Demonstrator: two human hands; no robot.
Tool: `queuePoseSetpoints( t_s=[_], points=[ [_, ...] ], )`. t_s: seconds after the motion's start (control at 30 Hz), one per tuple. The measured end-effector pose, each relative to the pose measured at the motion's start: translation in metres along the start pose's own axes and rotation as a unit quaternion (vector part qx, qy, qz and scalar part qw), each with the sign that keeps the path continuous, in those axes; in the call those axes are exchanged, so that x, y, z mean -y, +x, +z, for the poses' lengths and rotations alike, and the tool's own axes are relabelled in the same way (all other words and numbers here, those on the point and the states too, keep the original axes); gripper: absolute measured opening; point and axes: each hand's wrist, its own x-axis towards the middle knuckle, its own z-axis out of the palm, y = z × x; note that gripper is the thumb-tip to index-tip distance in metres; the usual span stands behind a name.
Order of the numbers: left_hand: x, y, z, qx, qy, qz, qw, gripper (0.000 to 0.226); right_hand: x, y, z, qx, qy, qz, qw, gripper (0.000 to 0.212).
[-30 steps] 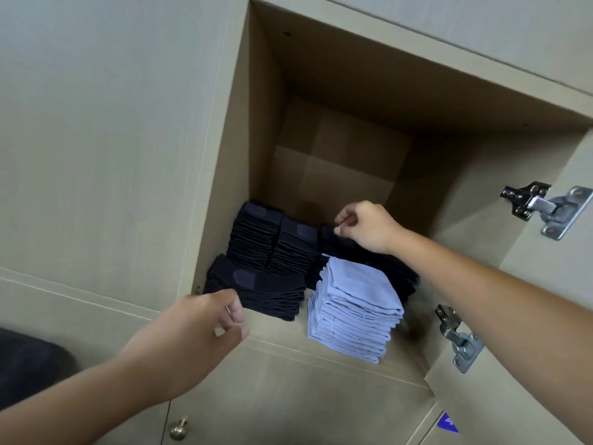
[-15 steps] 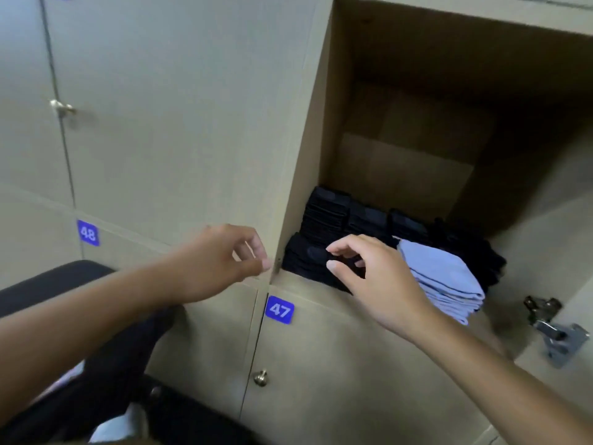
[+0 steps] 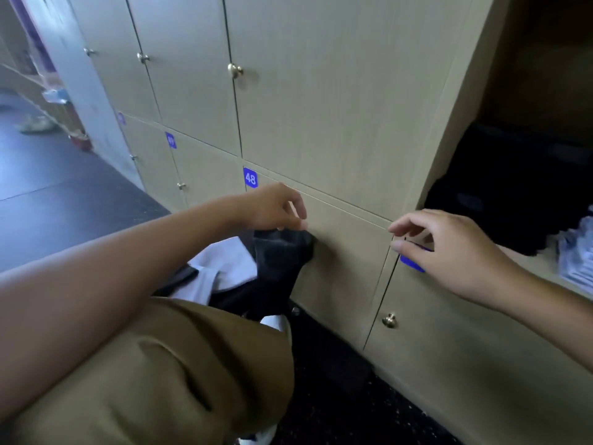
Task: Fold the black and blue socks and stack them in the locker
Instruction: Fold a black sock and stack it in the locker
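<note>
Fetching next: left hand hovers loosely curled over the black sock; right hand empty, open. Needs a pinch.

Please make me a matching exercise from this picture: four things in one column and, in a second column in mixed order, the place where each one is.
Things
1. left hand
2. right hand
3. label 48
4. light blue socks

Places
A. on the shelf of the open locker, at the right edge of the picture
B. just above the dark sock on the loose pile
C. in front of the blue label below the open locker
D. at the top left corner of a closed lower door

Pairs: 1-B, 2-C, 3-D, 4-A
</note>
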Motion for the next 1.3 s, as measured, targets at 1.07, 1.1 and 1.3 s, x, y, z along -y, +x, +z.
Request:
queuePoseSetpoints(
  t_s=[1.07,1.1,1.3],
  points=[
    [-0.007,-0.001,0.031,0.015,-0.391,-0.134,0.911,0.012,0.011,0.012,0.033,0.042,0.065,-0.014,0.997,0.036],
    [-0.013,-0.004,0.03,0.025,-0.44,-0.143,0.886,0.01,0.014,0.011,0.034,0.053,0.078,-0.018,0.995,0.044],
    [-0.032,-0.012,0.026,0.086,-0.57,-0.162,0.801,0.009,0.03,0.009,0.04,0.103,0.11,-0.062,0.987,0.085]
  ],
)
